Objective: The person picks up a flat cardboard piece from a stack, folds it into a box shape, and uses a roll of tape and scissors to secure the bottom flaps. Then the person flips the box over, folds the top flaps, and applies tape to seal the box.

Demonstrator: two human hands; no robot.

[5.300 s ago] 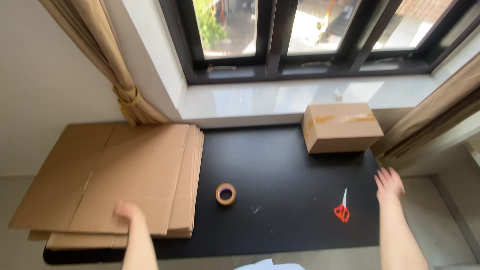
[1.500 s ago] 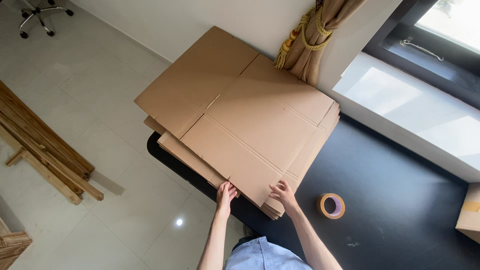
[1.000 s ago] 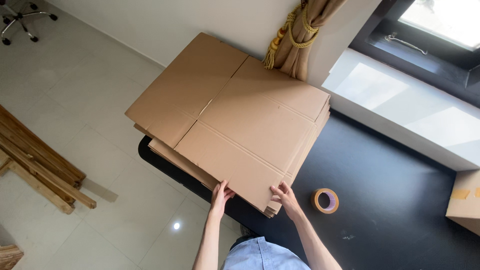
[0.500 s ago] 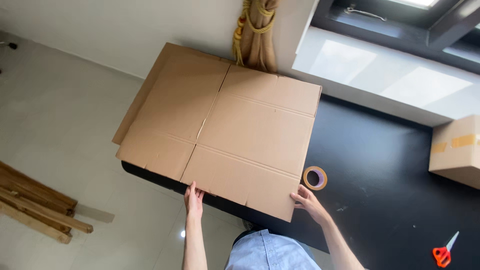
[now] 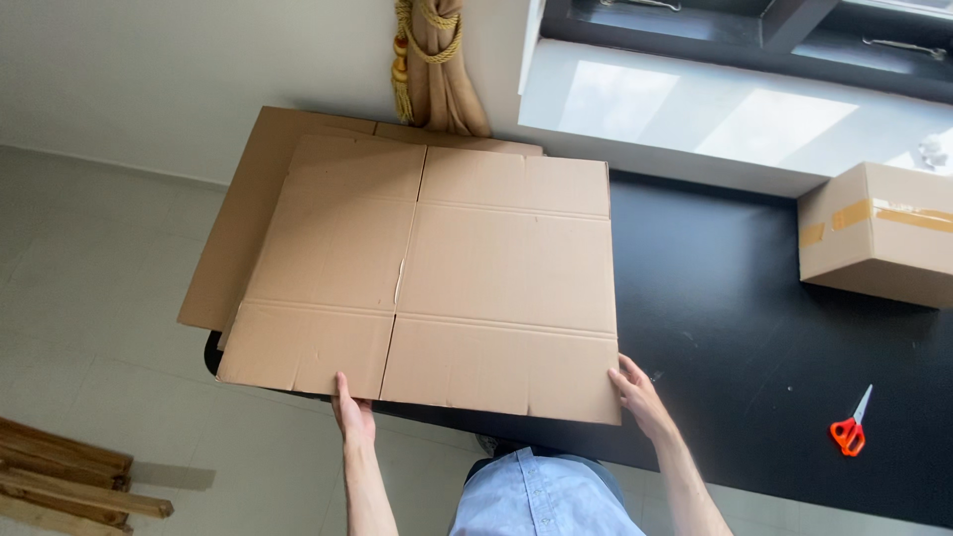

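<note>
While you look down, the flattened cardboard box (image 5: pixel 437 288) lies spread over the left end of the black table (image 5: pixel 754 337), its near edge jutting past the table's front edge toward you. Your left hand (image 5: pixel 353 415) grips that near edge at the box's lower left flap, fingers tucked under the board and thumb on top. Your right hand (image 5: pixel 640 397) holds the box's near right corner, fingers curled against the corner edge and closed on the cardboard. Creases divide the box into panels, and a slit runs down between the two left-hand panels.

Under the box and sticking out to its left and behind it lies more flat cardboard (image 5: pixel 238 228), overhanging the table's left end above the pale floor (image 5: pixel 89 288). Behind the box, a tied-back tan curtain (image 5: pixel 437 60) with a yellow cord hangs against the wall. To the right of the box, well apart on the bare black tabletop, stands a taped-up carton (image 5: pixel 879 233) close to the white window sill (image 5: pixel 735 124). Nearer you than the carton, red-handled scissors (image 5: pixel 850 427) lie on the table. Left of the box and below it, wooden slats (image 5: pixel 69 481) rest on the floor.
</note>
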